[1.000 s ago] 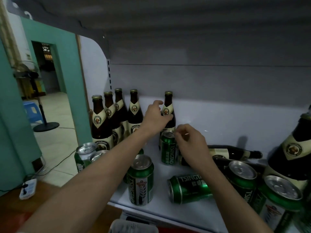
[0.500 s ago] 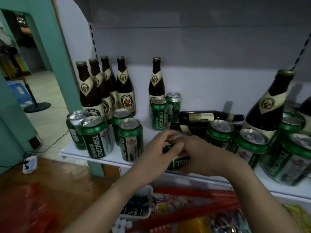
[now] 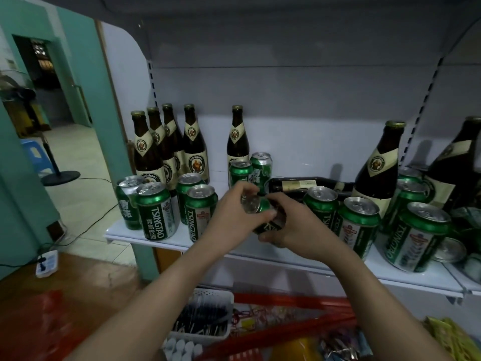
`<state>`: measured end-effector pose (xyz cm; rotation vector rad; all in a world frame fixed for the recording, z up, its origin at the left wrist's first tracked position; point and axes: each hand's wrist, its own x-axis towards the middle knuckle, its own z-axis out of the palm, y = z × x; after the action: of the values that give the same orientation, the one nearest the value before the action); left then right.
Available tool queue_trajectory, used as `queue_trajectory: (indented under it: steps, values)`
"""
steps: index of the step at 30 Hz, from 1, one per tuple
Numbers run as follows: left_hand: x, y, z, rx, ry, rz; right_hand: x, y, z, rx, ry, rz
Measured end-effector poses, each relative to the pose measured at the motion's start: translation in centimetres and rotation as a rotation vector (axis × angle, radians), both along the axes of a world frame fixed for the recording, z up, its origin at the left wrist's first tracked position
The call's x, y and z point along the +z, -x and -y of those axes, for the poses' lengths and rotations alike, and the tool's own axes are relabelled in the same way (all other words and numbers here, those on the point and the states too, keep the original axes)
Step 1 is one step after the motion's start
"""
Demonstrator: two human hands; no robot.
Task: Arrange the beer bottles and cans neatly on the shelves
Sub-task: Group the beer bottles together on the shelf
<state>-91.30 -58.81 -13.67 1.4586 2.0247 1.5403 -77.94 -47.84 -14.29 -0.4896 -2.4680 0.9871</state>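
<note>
Both hands are meeting over the front of the white shelf (image 3: 260, 252) and holding one green can (image 3: 260, 208) between them. The left hand (image 3: 235, 213) is curling its fingers over the can's silver top end, which is tilted up and to the left, with the thumb lying across the green side. The right hand (image 3: 294, 225) is cupping the can from below and from the right, its fingers wrapping under the body so that only part of the label is showing. The can is lying tilted in the grip, above the shelf surface; whether it is touching the shelf I cannot tell.

Just left of the hands, four green cans (image 3: 156, 209) are standing upright in a cluster near the shelf's front edge, and behind them four brown bottles (image 3: 169, 152) are standing in a tight row. A single bottle (image 3: 237, 142) is standing upright behind the hands, with two cans (image 3: 250, 170) just in front of it. Right of the hands, a bottle on its side (image 3: 307, 184) is lying toward the back, and more upright cans (image 3: 359, 220) and two tall bottles (image 3: 377, 168) are crowding the right end.

Below the shelf, a white basket (image 3: 208, 295) is sitting beside something red.
</note>
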Motion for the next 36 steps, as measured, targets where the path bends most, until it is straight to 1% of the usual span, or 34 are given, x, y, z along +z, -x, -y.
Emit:
queue_trajectory:
  steps: [3,6,8,11,15,18,20,22,25,27,29,31,34,36]
  values:
    - [2.6,0.3,-0.4,-0.031,0.05,-0.167,-0.4,0.1,0.3,-0.074,0.124,-0.199]
    - [4.3,0.7,-1.2,-0.075,0.151,-0.292,-1.1,0.5,0.7,-0.086,0.21,-0.289]
    - [4.8,1.0,-1.8,-0.082,0.21,-0.329,-1.8,1.0,0.9,-0.104,0.243,-0.296]
    - [4.8,1.3,-2.7,-0.085,0.26,-0.327,-2.7,1.5,0.7,-0.139,0.292,-0.294]
    - [4.4,1.1,-4.2,-0.094,0.247,-0.338,-2.7,1.7,0.4,-0.163,0.324,-0.284]
    - [4.2,1.0,-4.8,-0.114,0.241,-0.349,-1.8,1.3,0.3,-0.161,0.288,-0.233]
    - [4.2,1.2,-4.8,-0.137,0.245,-0.348,-0.9,0.7,0.5,-0.137,0.251,-0.208]
    - [4.6,1.7,-4.7,-0.149,0.223,-0.342,0.5,0.1,0.8,-0.13,0.167,-0.241]
    - [6.0,2.9,-4.4,-0.108,0.145,-0.275,3.2,0.0,0.9,-0.247,-0.008,-0.312]
    - [7.3,3.9,-4.4,-0.068,0.091,-0.22,5.3,0.7,0.5,-0.286,-0.053,-0.351]
    - [8.3,5.1,-4.6,-0.033,0.04,-0.137,7.2,2.1,-0.4,-0.291,-0.032,-0.365]
    - [9.2,6.5,-5.0,0.022,0.001,-0.089,8.7,3.7,-1.7,-0.279,0.038,-0.356]
    - [10.1,8.6,-5.9,0.089,-0.017,-0.063,10.1,6.7,-3.9,-0.249,0.141,-0.273]
    - [10.5,9.9,-6.7,0.122,-0.013,-0.065,10.6,8.8,-5.3,-0.236,0.165,-0.213]
